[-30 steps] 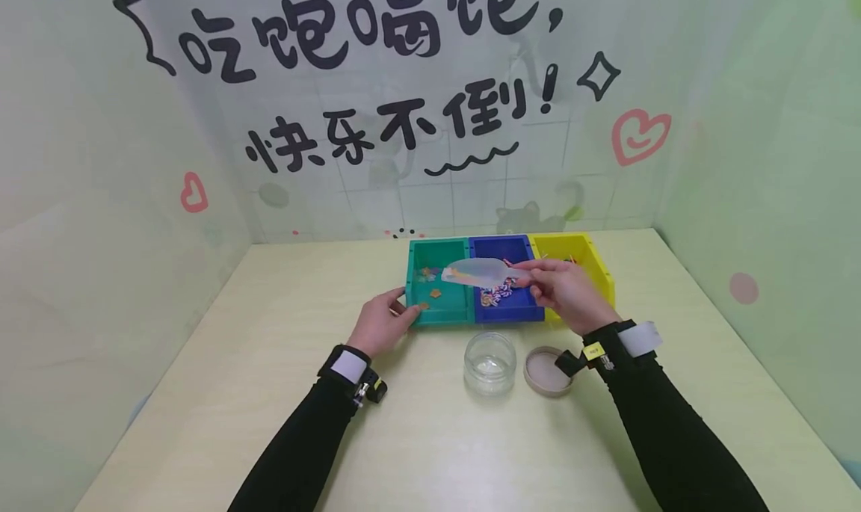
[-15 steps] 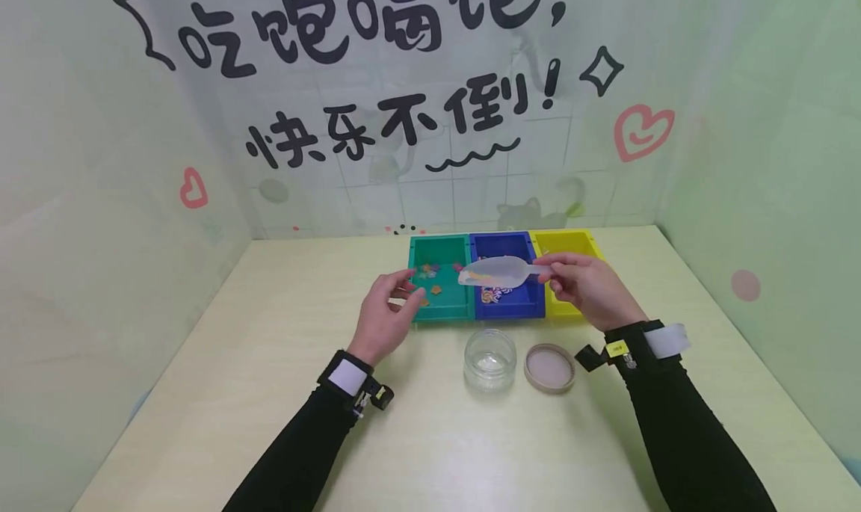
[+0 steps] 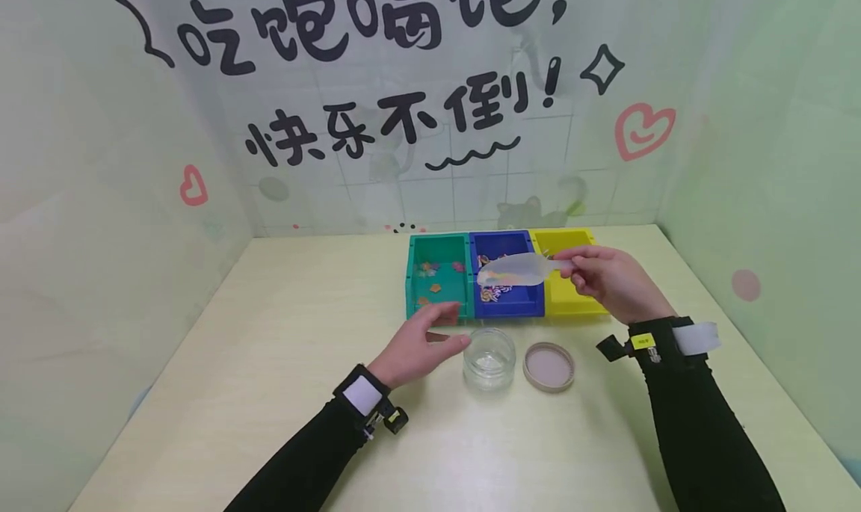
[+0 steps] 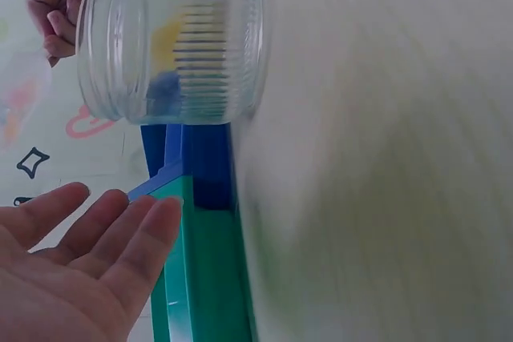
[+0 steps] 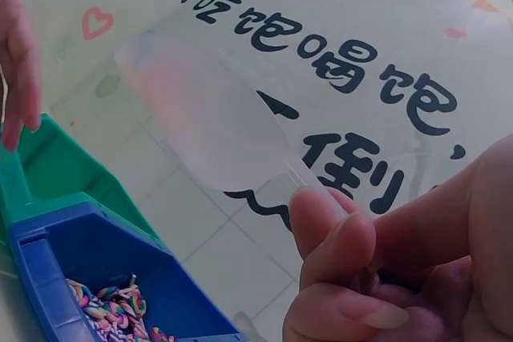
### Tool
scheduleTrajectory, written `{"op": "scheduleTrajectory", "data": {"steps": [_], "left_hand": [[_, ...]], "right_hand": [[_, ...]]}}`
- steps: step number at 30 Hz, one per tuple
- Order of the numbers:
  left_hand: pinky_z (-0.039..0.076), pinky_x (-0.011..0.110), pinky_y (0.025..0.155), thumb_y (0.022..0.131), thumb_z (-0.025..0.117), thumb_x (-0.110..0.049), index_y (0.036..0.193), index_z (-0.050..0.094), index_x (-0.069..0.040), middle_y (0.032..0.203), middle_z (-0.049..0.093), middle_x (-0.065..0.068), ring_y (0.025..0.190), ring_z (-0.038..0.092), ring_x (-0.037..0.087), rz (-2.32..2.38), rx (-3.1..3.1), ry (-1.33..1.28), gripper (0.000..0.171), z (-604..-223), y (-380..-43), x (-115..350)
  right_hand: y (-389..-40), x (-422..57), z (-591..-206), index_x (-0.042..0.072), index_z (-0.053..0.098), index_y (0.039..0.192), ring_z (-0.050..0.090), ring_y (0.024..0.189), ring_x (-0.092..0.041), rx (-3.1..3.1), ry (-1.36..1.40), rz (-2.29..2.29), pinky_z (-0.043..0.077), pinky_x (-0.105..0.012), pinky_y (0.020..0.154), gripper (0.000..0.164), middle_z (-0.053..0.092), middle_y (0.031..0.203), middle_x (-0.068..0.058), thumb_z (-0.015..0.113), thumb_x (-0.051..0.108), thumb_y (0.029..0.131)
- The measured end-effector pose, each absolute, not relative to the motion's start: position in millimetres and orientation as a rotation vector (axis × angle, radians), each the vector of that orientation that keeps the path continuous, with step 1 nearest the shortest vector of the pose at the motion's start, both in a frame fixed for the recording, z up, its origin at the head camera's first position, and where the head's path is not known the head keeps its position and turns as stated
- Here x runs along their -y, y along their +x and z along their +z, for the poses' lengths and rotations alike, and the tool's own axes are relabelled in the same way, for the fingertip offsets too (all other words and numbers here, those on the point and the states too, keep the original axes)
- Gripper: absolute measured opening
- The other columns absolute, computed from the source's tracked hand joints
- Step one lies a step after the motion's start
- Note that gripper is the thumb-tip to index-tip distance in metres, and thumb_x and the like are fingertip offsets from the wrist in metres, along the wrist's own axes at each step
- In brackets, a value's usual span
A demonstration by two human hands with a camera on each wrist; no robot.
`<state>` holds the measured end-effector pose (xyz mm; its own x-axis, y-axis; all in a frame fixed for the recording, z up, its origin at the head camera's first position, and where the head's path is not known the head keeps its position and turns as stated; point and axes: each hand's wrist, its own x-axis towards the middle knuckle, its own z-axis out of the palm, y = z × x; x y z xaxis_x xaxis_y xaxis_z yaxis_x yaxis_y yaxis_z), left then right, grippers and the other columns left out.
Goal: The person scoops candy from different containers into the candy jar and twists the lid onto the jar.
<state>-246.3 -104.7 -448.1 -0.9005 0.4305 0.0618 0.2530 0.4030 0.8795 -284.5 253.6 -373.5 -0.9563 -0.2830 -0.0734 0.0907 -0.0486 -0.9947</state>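
Scoop grip, head view: Right hand point(image 3: 615, 284) is pinching the handle of a translucent white plastic scoop point(image 3: 516, 270), holding it in the air, the blade overlapping the blue rectangular plastic tray point(image 3: 501, 241).
Left hand point(image 3: 420, 347): having let go of the green rectangular plastic tray point(image 3: 440, 250), it is now reaching, fingers relaxed and holding nothing, toward the clear round glass jar point(image 3: 489, 362); the work seems to be shifting from tray to jar.
Trays: both, plus the yellow rectangular plastic tray point(image 3: 572, 303), are standing joined near the back edge of the pale wooden table point(image 3: 282, 318), closer to its back right corner.
Lid: the round beige lid point(image 3: 548, 367) is lying just right of the jar, in front of the trays.
Left wrist view: a gap is showing between left hand and jar; from the head they are overlapping.
Right wrist view: orange-pink contents point(image 5: 164, 90) are showing through the scoop; multicoloured striped twisted pieces point(image 5: 120, 314) are lying in the blue tray, plainer than from the head.
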Motion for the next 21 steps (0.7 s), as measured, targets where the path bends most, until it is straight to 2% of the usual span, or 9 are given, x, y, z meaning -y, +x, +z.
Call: {"op": "scheduleTrajectory", "data": {"steps": [5,10,16,21], "left_hand": [[0.05,0.052,0.123,0.099,0.081,-0.043,0.168,0.041,-0.009,0.168,0.049,0.016,0.153,0.052,0.034,1.422,-2.412,0.659,0.087,-454.3,-242.5,99.1],[0.048,0.05,0.125,0.092,0.088,-0.043,0.168,0.041,-0.007,0.169,0.049,0.011,0.154,0.051,0.031,1.368,-2.376,0.682,0.095,-458.8,-242.4,92.5],[0.05,0.048,0.123,0.088,0.093,-0.037,0.166,0.043,-0.006,0.167,0.052,0.012,0.151,0.054,0.032,1.306,-2.393,0.698,0.098,-459.4,-241.8,86.0],[0.052,0.047,0.121,0.089,0.093,-0.03,0.164,0.046,-0.004,0.159,0.057,0.015,0.146,0.057,0.033,1.274,-2.415,0.722,0.093,-460.8,-242.9,84.0]], "right_hand": [[-284.9,-263.0,-370.8,0.016,0.081,0.114,0.06,0.079,-0.009,-1.958,-0.209,-2.091,0.052,-0.017,0.07,0.032,0.076,0.096,0.001,0.049,0.018,0.117],[-282.0,-272.8,-368.4,0.016,0.081,0.112,0.058,0.075,-0.01,-1.934,-0.241,-2.092,0.052,-0.019,0.069,0.03,0.076,0.092,0.002,0.051,0.016,0.117],[-278.9,-278.2,-365.2,0.013,0.08,0.113,0.058,0.075,-0.011,-1.928,-0.291,-2.068,0.052,-0.021,0.069,0.029,0.076,0.091,0.002,0.052,0.016,0.117],[-278.9,-279.5,-364.0,0.011,0.08,0.116,0.058,0.074,-0.011,-1.951,-0.344,-2.036,0.051,-0.021,0.066,0.03,0.076,0.091,0.002,0.051,0.015,0.117]]}}
